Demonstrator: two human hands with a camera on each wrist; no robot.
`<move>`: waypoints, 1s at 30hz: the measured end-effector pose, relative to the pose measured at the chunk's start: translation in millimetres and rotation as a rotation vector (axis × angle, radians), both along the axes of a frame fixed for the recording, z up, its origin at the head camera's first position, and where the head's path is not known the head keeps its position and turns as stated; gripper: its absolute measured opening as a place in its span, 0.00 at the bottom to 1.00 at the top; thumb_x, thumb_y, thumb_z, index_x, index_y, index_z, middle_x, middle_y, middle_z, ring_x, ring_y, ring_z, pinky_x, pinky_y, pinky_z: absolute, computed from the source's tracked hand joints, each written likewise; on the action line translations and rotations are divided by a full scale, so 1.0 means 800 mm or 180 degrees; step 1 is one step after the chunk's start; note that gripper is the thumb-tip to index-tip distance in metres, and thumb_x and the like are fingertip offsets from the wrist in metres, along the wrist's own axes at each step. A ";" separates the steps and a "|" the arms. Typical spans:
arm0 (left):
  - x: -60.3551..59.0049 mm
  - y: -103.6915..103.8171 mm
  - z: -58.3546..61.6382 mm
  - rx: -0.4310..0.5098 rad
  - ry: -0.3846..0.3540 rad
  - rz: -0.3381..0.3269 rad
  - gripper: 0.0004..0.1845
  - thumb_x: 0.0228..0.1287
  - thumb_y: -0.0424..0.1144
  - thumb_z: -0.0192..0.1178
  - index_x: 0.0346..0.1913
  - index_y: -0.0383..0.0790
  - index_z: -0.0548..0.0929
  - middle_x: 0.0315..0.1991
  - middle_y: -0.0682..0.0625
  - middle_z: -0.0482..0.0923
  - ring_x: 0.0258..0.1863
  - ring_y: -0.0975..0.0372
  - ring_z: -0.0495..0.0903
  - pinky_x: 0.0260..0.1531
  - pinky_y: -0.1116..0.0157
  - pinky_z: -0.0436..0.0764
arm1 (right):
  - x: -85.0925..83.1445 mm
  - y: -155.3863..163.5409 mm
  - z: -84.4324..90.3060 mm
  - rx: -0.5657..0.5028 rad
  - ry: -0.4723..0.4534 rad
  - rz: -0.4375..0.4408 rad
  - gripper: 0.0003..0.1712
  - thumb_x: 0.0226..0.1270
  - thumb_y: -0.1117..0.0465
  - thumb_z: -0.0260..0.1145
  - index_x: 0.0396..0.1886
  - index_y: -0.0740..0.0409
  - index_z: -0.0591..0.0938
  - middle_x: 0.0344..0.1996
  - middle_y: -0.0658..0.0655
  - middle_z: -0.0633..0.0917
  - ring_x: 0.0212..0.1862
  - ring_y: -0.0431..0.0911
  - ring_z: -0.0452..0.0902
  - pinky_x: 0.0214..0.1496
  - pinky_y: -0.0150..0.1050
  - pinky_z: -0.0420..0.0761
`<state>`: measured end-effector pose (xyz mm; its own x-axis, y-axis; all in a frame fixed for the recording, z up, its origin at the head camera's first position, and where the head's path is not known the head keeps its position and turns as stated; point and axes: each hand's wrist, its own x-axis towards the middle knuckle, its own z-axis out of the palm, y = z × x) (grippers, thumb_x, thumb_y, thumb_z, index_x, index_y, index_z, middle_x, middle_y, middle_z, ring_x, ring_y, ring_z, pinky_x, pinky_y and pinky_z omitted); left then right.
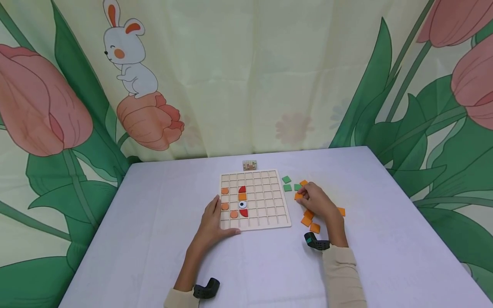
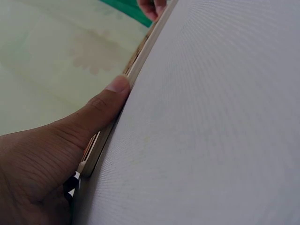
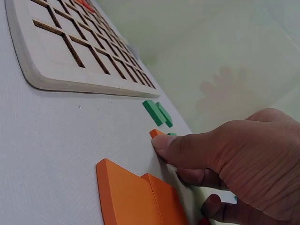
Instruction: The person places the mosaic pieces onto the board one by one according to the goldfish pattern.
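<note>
A square wooden grid board [image 1: 269,205] lies flat on the table. My left hand [image 1: 212,224] grips its near left corner, thumb along the front edge and fingers at the left side. In the grid sit two red rounded pieces [image 1: 243,213], an orange square [image 1: 242,196], a white eye piece [image 1: 242,204] and three orange discs [image 1: 234,214]. Right of the board, my right hand [image 1: 317,201] pinches a small orange tile [image 3: 156,133] between thumb and fingers. Other loose orange tiles [image 3: 131,194] lie under and around that hand. Green tiles [image 1: 287,188] lie just beyond its fingertips.
A small patterned block or card [image 1: 249,165] stands behind the board's far edge. One orange tile [image 1: 341,211] shows right of the right wrist. The white-covered table [image 1: 154,222] meets a curtain [image 1: 239,85] printed with tulips and a rabbit.
</note>
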<state>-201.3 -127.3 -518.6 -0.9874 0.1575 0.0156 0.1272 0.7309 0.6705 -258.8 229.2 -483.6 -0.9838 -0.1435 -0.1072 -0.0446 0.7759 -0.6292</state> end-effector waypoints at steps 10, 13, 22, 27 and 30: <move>0.003 0.000 -0.001 0.0016 -0.0041 0.0004 0.70 0.38 0.62 0.79 0.79 0.36 0.49 0.80 0.42 0.46 0.78 0.46 0.49 0.72 0.45 0.62 | 0.001 0.001 -0.006 0.0000 0.0078 -0.0069 0.15 0.66 0.62 0.68 0.48 0.66 0.80 0.40 0.59 0.76 0.40 0.48 0.72 0.42 0.36 0.77; 0.003 0.000 -0.002 0.0024 -0.0034 0.0005 0.71 0.38 0.62 0.79 0.79 0.36 0.48 0.80 0.42 0.46 0.78 0.46 0.49 0.72 0.45 0.62 | 0.002 0.003 -0.009 -0.0044 0.0153 -0.0076 0.16 0.66 0.61 0.68 0.48 0.66 0.80 0.40 0.59 0.76 0.40 0.48 0.72 0.41 0.36 0.77; 0.001 -0.002 -0.002 -0.0015 -0.0039 0.0017 0.70 0.39 0.62 0.79 0.80 0.37 0.49 0.81 0.43 0.45 0.78 0.47 0.49 0.72 0.45 0.63 | -0.002 -0.008 -0.010 -0.0197 0.0332 0.0080 0.17 0.65 0.60 0.70 0.49 0.67 0.80 0.39 0.59 0.76 0.39 0.47 0.72 0.37 0.30 0.75; 0.000 -0.002 0.000 0.0002 -0.0011 0.0016 0.70 0.39 0.62 0.79 0.80 0.37 0.48 0.81 0.43 0.45 0.78 0.46 0.48 0.72 0.45 0.62 | -0.007 -0.031 -0.004 -0.0227 0.0484 0.0357 0.16 0.65 0.61 0.70 0.47 0.66 0.80 0.39 0.58 0.77 0.39 0.46 0.72 0.38 0.31 0.75; -0.002 0.000 -0.001 0.0012 -0.0029 0.0004 0.70 0.39 0.61 0.79 0.80 0.38 0.48 0.81 0.44 0.44 0.79 0.47 0.48 0.73 0.46 0.62 | -0.008 -0.044 -0.002 -0.0230 0.0504 0.0492 0.14 0.65 0.62 0.69 0.47 0.65 0.81 0.38 0.57 0.77 0.38 0.45 0.71 0.38 0.31 0.74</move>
<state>-202.8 -127.5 -519.3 -0.9877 0.1562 0.0072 0.1202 0.7286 0.6743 -265.0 194.2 -484.8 -0.9533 -0.2955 0.0629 -0.2621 0.7054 -0.6585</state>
